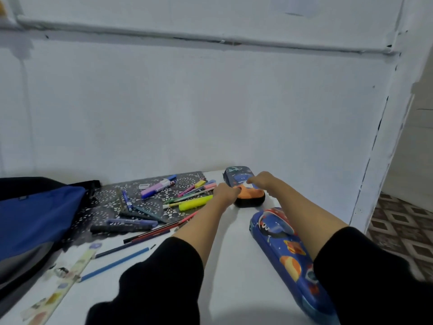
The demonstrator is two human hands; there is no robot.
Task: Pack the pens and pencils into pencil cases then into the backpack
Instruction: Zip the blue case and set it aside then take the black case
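I see the blue-and-black fabric backpack (35, 214) lying left on the white table (229, 266). A long blue planet-print pencil case (288, 254) lies near right. The left hand (226, 192) grips a smaller dark space-print pencil case (234, 178) by the wall. The right hand (260, 181) is on top of it, grasp unclear. Loose pens and pencils (150, 202) lie between backpack and cases.

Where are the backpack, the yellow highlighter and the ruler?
backpack (35, 214), head view, blue front panel.
yellow highlighter (195, 202), head view, middle of barrel.
ruler (65, 281), head view, middle of strip.
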